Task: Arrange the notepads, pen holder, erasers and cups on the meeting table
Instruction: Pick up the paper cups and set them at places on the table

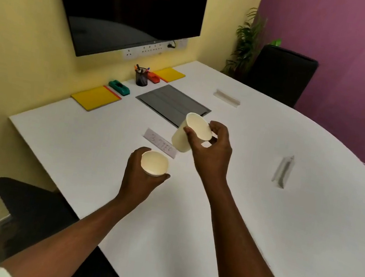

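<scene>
**Two paper cups in hand above the table**

My right fingers (214,125) and thumb pinch the rim of a paper cup (189,132), which hangs tilted with its mouth turned toward me, clear of the table (212,214). My left fingers are curled shut round a second cup (154,163), held upright from below so that I look straight into it; only its rim and inside show.

I judge both cups to be very light and thin-walled: a hard squeeze would buckle them, and a rim pinch could let one slip or swing. Taking the wall low down with gentle pressure looks safer for setting each on its base.

The right hand (213,150) is bent at the wrist, forearm reaching in from the lower right. The left hand (140,177) is lower and nearer me, forearm coming up from the lower left.

At the far edge lie two yellow notepads (95,98), a green eraser (119,87), an orange one (153,78) and the pen holder (141,77) between them.
</scene>
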Motion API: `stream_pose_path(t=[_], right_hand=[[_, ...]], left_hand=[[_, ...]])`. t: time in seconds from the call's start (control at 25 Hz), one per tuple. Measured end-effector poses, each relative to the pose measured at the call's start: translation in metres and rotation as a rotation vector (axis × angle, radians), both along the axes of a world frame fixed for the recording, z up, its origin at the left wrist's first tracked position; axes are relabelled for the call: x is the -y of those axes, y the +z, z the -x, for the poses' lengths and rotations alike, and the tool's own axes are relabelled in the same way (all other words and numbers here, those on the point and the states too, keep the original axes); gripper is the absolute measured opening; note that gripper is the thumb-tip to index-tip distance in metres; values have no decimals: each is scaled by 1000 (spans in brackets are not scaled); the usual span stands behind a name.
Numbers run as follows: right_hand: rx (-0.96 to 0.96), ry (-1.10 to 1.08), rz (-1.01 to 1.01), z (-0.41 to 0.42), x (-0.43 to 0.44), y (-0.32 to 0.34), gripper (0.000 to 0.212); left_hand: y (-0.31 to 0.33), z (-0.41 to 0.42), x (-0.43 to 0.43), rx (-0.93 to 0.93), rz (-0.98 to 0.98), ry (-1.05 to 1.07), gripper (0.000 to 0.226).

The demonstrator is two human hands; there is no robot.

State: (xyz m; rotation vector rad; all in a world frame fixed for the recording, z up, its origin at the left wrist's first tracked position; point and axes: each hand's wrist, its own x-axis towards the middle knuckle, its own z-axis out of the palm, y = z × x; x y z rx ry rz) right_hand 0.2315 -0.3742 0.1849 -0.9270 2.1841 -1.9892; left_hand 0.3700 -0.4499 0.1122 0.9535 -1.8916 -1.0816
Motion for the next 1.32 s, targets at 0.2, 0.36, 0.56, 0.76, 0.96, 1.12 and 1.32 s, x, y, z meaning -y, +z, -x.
stream_pose_path(t=[0.2,0.36,0.56,0.76,0.96,1.12,1.32], right_hand=[[27,15,-179,79,61,-59,69],[77,102,-355,109,106,-120,79],[115,195,-505,129,134,-184,86],[102,206,-582,140,147,-222,86],[72,223,-623,137,150,-243,82],[77,213,-623,135,153,-249,80],[32,206,-659,132,151,-242,88]], left_hand=[[-23,22,20,-5,-92,110,82],[-33,38,35,-49,-133,181,84],[-38,56,49,-73,-122,196,84],[-47,63,56,-54,-141,189,83],[-52,63,57,-20,-155,175,81],[-51,60,59,-1,-144,163,80],[-45,61,57,12,-118,152,79]])
